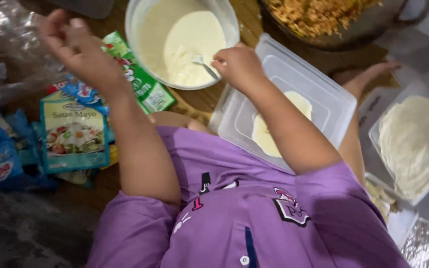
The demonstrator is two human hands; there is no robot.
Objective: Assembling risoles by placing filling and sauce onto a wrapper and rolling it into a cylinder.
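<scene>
Purple sleeves frame the right hand (239,67), its grip closed on the spoon (203,64); stir the white batter (192,47) slowly, left hand (75,47) open, raised above sachets (74,134).

A small metal spoon (203,64) stands tilted in a round, pale translucent plastic bowl (136,20), its bowl end dipped in the contents and its handle slanting down to the right. The plastic bowl sits on the wooden floor at the top of the view and holds a thick, smooth cream-white batter (184,44) that coats its inner wall and pools towards the near side. The spoon's handle end is pinched in closed fingers just over the bowl's near right rim.
</scene>
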